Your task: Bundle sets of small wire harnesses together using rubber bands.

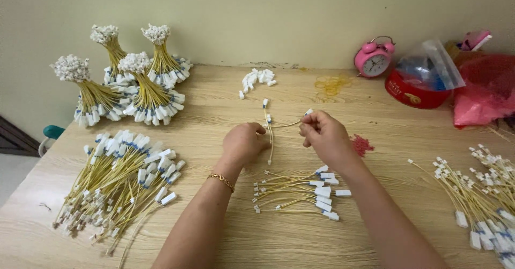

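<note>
The surface (225, 94) is pale wood-grain board, running back to a plain cream wall (268, 11). At 9 o'clock, past its left edge, a bit of teal seat (52, 131) and grey floor show.

At the centre, both hands are closed on thin yellow wires with white plugs. The left hand (244, 143), with a gold bracelet (221, 180) on its wrist, is curled in a loose fist around a wire (271, 140) that runs upright, its top plug toward 12 o'clock and its lower end hanging toward 6. The right hand (322, 135) pinches a second wire (289, 123) between the fingertips, a white plug sticking out at the fingers; this wire arcs across to the left hand. Both wires are lifted just above the surface.

Just below the hands, at 6 o'clock, lies a small pile (298, 191) of finished wires, plugs to the right. At 8 o'clock a large loose heap (120, 183) fans out. At 10 o'clock four tied bundles (129, 84) stand upright, flaring at top and base. At 4 o'clock another heap (477, 199) reaches the edge.

At 12 o'clock sits a cluster of loose white plugs (257, 79), with rubber bands (331, 84) to its right. At 2 o'clock are a pink alarm clock (374, 58), a red tub (416, 92) in a clear bag, and a red plastic bag (485, 89). Small red bits (362, 144) lie just beside the right hand.
</note>
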